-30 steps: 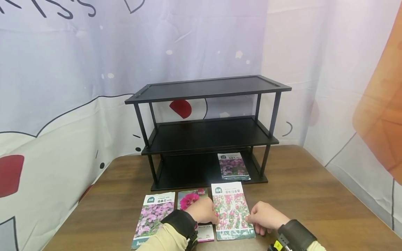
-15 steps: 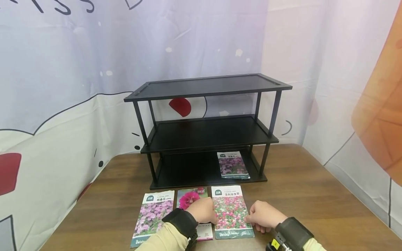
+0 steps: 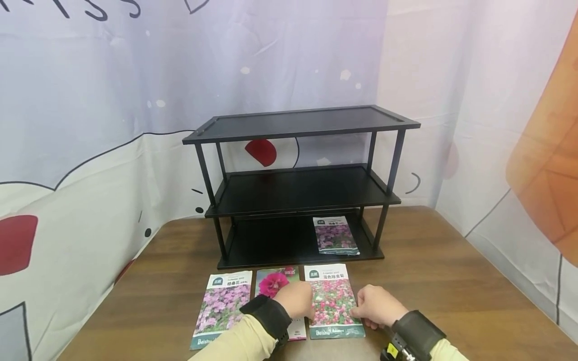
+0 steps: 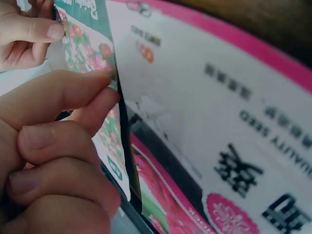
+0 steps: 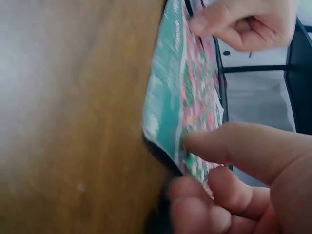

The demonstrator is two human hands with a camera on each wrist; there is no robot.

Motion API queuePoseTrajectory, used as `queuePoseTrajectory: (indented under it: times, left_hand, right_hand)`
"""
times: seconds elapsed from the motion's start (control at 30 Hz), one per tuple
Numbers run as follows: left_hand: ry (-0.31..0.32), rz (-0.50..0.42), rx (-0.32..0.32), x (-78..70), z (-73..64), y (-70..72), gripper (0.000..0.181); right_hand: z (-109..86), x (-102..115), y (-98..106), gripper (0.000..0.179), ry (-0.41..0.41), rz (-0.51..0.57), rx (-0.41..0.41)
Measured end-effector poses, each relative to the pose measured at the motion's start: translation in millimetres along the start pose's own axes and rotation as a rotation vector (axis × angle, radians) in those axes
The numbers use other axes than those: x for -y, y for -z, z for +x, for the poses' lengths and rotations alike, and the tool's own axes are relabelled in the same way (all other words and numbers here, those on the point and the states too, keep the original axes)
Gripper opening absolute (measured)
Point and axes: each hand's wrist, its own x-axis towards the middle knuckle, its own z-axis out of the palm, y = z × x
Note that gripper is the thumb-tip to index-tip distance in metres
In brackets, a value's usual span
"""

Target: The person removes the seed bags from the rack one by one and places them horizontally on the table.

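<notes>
A seed packet with pink and red flowers (image 3: 333, 301) lies at the front of the table, held at both side edges. My left hand (image 3: 295, 300) pinches its left edge between thumb and forefinger, the other fingers curled in. On the right edge, my right hand (image 3: 379, 306) has its thumb on the printed face and fingers at the underside, close to the teal lower corner (image 5: 163, 112). Beneath my left hand and wrist, a magenta-flower packet (image 3: 272, 284) is partly hidden. Further left is a purple-flower packet (image 3: 222, 307), its lower corner covered by my sleeve.
Behind the packets stands a black three-tier shelf (image 3: 293, 190) on the wooden table (image 3: 429, 250). Another purple-flower packet (image 3: 335, 238) lies at the right of its bottom tier. A printed curtain (image 3: 289, 55) hangs around the back and sides.
The pale glare on the held packet has faded and its print reads more clearly. Both hands keep their places at its edges; the head view has shifted slightly.
</notes>
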Motion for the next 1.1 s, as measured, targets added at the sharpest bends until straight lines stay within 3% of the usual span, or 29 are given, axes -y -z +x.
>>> queuePoseTrajectory:
  times: [0.2,0.33,0.47,0.57,0.73,0.87,0.97,1.1]
  left_hand:
    - [-0.008,-0.011,-0.043,-2.1,10.4,6.9,0.032]
    - [-0.004,-0.071,-0.078,0.3,27.3,27.8,0.027]
    - [0.063,-0.203,-0.087,12.1,50.8,54.0,0.018]
    - [0.134,-0.35,-0.085,21.9,65.6,62.4,0.016]
    - [0.206,-0.533,-0.147,32.3,82.0,49.0,0.02]
    - [0.23,-0.591,-0.213,38.5,96.0,28.8,0.024]
    - [0.244,-0.624,-0.256,39.5,105.3,21.5,0.029]
    - [0.268,-0.779,-0.219,35.4,112.4,20.0,0.032]
  right_hand:
    - [12.7,10.3,5.5,0.027,0.014,-0.016,-0.13]
    - [23.7,17.6,26.2,0.026,-0.022,0.044,-0.237]
    - [41.6,19.4,51.5,0.023,-0.009,0.025,-0.276]
    - [58.2,14.0,61.7,0.018,0.018,-0.003,-0.281]
    - [85.0,-0.5,59.0,0.032,0.019,0.055,-0.281]
    - [98.3,-7.4,51.9,0.048,-0.008,0.121,-0.266]
    - [105.8,-10.6,48.5,0.058,-0.029,0.168,-0.27]
    - [112.7,-16.1,46.4,0.067,-0.078,0.21,-0.27]
